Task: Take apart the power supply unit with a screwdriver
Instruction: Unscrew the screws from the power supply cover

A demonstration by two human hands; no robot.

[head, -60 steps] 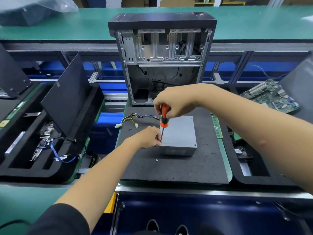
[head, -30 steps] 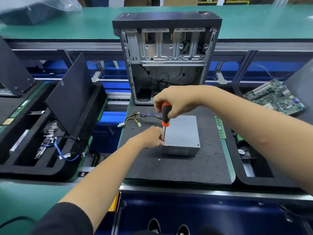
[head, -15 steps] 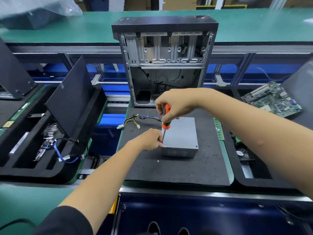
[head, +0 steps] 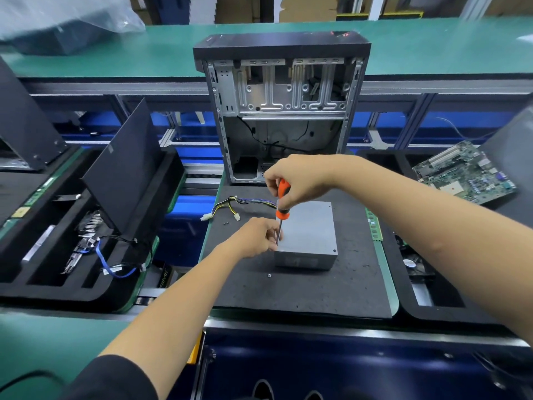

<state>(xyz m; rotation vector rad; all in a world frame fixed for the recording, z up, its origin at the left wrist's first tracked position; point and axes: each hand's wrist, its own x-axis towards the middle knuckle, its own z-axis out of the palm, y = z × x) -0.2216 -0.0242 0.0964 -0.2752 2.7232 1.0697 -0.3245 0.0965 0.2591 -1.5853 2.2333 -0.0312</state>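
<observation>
Black foam mat (head: pixel 302 290), power supply unit (head: pixel 308 235) – right hand (head: pixel 297 180) gripping screwdriver (head: pixel 282 203), left hand (head: pixel 256 238) pinching shaft.

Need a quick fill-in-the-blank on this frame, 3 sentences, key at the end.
1. The right hand grips the ____ handle of the screwdriver.
2. The left hand pinches the screwdriver's ____.
3. The power supply unit lies on a black ____.

Missing words: orange; shaft; mat
</observation>
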